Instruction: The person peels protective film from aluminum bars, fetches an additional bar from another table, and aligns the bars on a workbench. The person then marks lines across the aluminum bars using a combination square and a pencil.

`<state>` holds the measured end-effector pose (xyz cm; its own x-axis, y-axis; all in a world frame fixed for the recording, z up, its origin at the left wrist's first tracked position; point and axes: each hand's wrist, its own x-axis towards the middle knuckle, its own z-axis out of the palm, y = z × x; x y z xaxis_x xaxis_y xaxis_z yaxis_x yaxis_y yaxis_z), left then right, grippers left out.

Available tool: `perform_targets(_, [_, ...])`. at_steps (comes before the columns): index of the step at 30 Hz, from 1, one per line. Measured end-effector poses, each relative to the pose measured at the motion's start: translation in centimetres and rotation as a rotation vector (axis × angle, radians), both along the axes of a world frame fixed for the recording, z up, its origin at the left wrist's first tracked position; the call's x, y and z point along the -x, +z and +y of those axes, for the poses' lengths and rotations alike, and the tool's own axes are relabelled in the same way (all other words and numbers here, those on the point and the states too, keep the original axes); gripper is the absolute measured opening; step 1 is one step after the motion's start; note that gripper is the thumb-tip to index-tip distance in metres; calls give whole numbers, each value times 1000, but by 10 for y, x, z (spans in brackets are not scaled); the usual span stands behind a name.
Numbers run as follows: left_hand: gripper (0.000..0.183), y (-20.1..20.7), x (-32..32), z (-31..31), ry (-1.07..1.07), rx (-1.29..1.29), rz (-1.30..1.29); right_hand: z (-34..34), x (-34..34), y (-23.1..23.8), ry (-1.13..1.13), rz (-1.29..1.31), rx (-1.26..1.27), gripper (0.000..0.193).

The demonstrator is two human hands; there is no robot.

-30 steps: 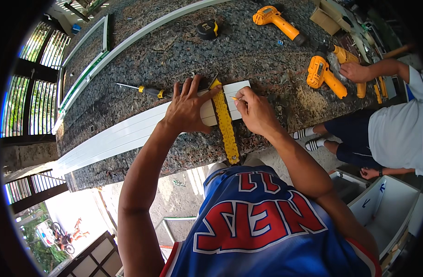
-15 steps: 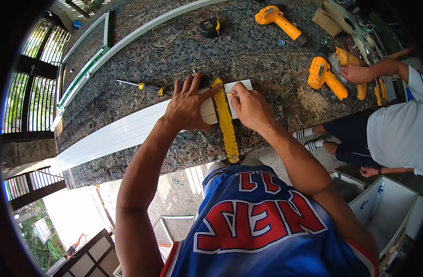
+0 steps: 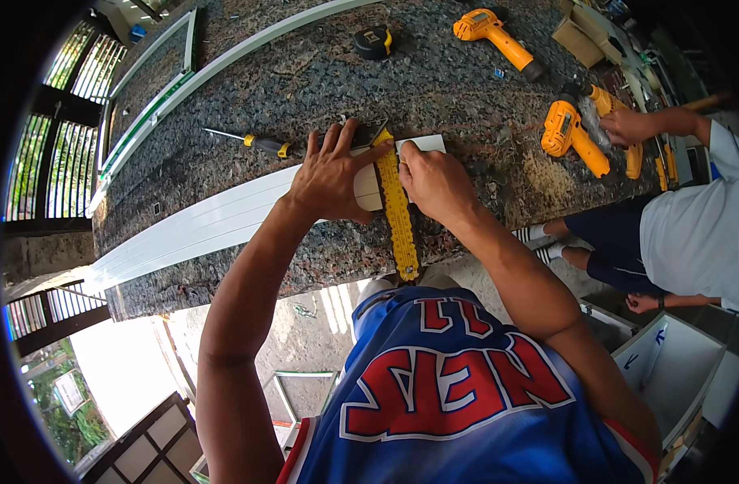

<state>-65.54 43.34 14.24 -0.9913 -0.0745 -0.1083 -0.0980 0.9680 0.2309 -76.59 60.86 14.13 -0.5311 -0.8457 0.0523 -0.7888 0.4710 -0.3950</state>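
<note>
A long white grooved panel [image 3: 216,211] lies along the near edge of the dark stone table. Across its right end runs a yellow ruler blade [image 3: 398,218] with a dark metal piece at its far end, like a set square. My left hand [image 3: 330,179] is spread over the panel, fingers apart, thumb and forefinger reaching to the ruler and pressing there. Closed in a pinch, my right hand [image 3: 435,184] rests on the panel's end just right of the ruler's edge. Whatever small thing it pinches is hidden by the fingers.
A screwdriver [image 3: 266,145], tape measure [image 3: 372,43] and orange drills [image 3: 498,40] [image 3: 573,139] lie on the table. White frame strips [image 3: 248,47] curve along the far left. At right, another person's hand [image 3: 628,127] rests by a drill. A white open box [image 3: 676,359] stands below.
My right hand has shifted slightly toward the ruler, and the small yellow tip seen at its fingers is now hidden. My left hand keeps its place on the panel.
</note>
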Motion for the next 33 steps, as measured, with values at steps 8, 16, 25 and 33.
perform_targets(8, [116, -1, 2, 1, 2, 0, 25, 4, 3, 0, 48, 32, 33, 21])
perform_targets(16, [119, -3, 0, 1, 18, 19, 10, 64, -30, 65, 450, -302, -587, 10])
perform_targets(25, [120, 2, 1, 2, 16, 7, 4, 28, -1, 23, -10, -201, 76, 13])
perform_targets(33, [121, 2, 1, 2, 4, 21, 2, 7, 4, 8, 7, -76, 50, 15])
